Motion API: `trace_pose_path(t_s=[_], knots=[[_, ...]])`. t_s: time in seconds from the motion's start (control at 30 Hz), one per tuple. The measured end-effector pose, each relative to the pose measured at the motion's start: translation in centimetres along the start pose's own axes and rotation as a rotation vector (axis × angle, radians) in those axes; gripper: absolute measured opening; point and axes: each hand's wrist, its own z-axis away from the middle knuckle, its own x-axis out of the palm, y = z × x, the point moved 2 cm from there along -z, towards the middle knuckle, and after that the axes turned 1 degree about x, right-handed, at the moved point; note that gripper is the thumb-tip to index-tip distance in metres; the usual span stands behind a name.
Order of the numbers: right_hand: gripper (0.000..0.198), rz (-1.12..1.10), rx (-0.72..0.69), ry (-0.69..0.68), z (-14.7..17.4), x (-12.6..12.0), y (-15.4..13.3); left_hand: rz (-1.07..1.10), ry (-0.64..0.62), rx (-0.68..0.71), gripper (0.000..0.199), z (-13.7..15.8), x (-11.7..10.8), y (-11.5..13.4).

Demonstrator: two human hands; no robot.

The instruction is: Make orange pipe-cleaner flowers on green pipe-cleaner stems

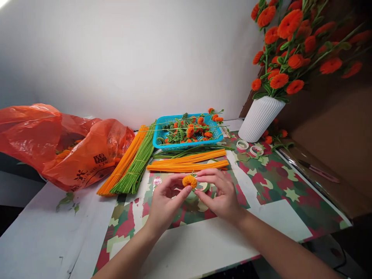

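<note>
A small orange-yellow pipe cleaner flower [190, 181] is held up over the table, between the fingertips of both hands. My left hand [167, 197] pinches it from the left, thumb at its lower front. On the other side, my right hand [222, 193] has thumb and fingers closed around its right edge; what exactly lies between those fingertips is too small to make out. Just beyond the hands lie orange pipe cleaners [188, 167] in two loose bunches. A roll of tape [205, 187] shows partly behind the right fingers.
A blue basket [186, 147] with orange flowers stands behind. Left are green pipe cleaners [135, 166], more orange ones [123, 162] and a red plastic bag [81, 155]. At right stand a white vase [260, 120] of flowers, tape rolls [242, 145] and a pink-handled tool [324, 173].
</note>
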Motion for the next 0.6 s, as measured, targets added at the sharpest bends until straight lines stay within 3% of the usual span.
trace_pose_path(t_s=[0.33, 0.6], knots=[[0.022, 0.136, -0.029, 0.093, 0.93, 0.55, -0.59, -0.231, 0.109, 0.415, 0.028, 0.68, 0.17, 0.22], [0.028, 0.137, -0.032, 0.084, 0.84, 0.45, -0.49, -0.373, 0.139, 0.516, 0.025, 0.77, 0.17, 0.43]])
